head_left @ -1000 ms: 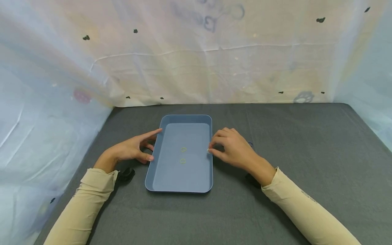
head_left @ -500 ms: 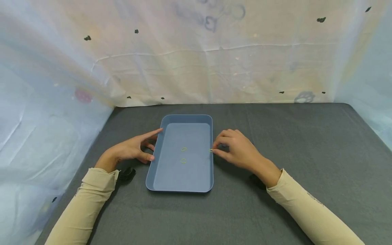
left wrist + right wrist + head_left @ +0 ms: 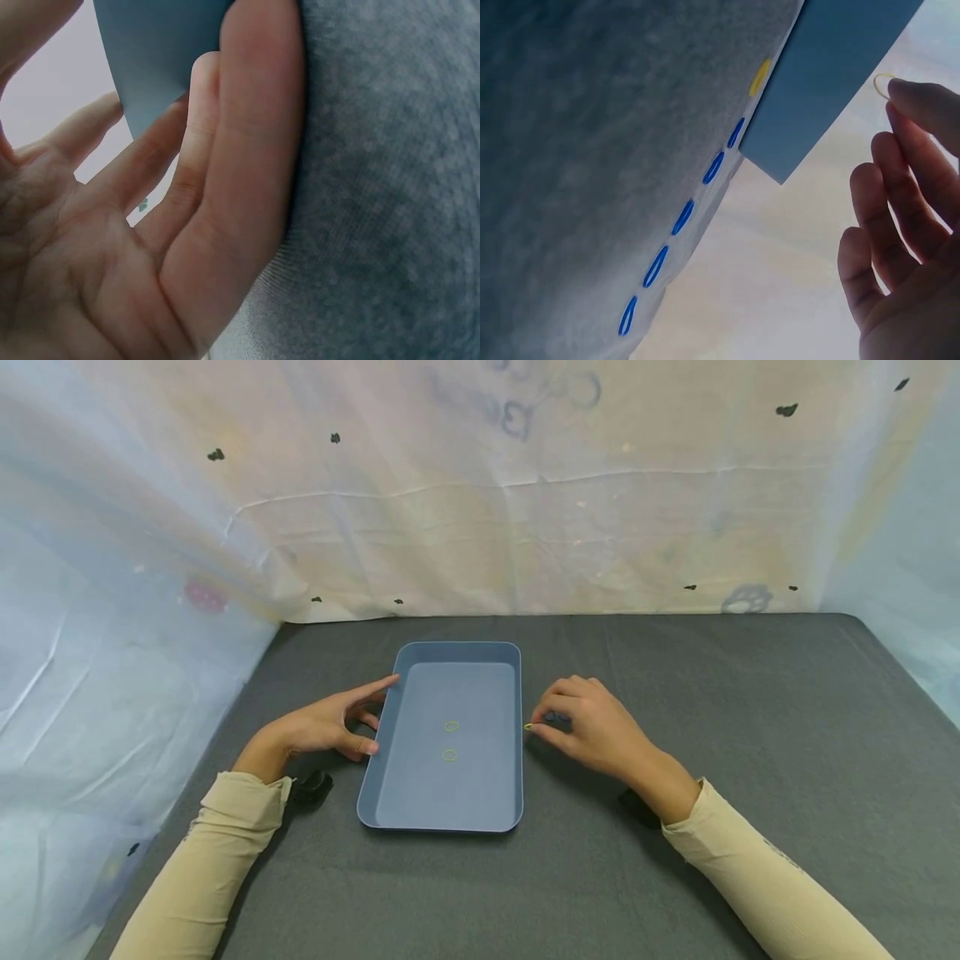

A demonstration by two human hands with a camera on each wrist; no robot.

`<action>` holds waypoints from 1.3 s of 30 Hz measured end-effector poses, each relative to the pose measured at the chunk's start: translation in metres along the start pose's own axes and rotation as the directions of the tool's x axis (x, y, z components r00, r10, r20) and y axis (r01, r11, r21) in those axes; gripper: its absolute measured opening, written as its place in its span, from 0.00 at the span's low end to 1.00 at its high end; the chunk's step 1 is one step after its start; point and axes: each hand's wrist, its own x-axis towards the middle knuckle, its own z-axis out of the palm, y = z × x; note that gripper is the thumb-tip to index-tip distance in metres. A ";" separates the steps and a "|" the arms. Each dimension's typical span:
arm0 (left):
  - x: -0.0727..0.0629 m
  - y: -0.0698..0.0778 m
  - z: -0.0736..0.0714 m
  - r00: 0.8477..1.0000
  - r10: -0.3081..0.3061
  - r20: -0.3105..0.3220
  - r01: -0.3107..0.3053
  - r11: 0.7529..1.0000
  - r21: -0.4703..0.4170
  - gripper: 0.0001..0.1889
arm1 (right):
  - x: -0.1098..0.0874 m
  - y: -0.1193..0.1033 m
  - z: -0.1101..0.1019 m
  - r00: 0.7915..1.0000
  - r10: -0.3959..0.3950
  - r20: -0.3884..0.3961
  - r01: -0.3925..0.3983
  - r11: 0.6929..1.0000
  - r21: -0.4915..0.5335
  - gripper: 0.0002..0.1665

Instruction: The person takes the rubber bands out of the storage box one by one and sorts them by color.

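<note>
A blue-grey tray (image 3: 450, 810) lies on the dark cloth, and two small yellow rubber bands rest on its floor: a farther band (image 3: 451, 727) and a nearer band (image 3: 449, 756). My left hand (image 3: 322, 722) is at the tray's left side, thumb and index fingertip at the rim. Its fingers lie along the outer wall in the left wrist view. Just outside the right rim, my right hand (image 3: 588, 727) pinches a yellow rubber band (image 3: 881, 86) between thumb and index finger, raised above the cloth.
Several blue rubber bands (image 3: 682, 217) lie in a row on the cloth, with another yellow band (image 3: 760, 77) at the tray end of the row. In the head view my right hand mostly hides them. A pale patterned curtain (image 3: 480, 543) hangs behind the table.
My right hand has drawn back to the right, carrying the pinched yellow rubber band from over the tray's right rim to just outside it. The left hand and the tray stay put.
</note>
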 end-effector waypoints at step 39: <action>-0.003 0.001 0.000 1.000 0.018 0.004 -0.018 1.000 0.013 0.57 | -0.012 0.014 -0.018 0.996 0.031 0.078 -0.015 0.981 -0.194 0.05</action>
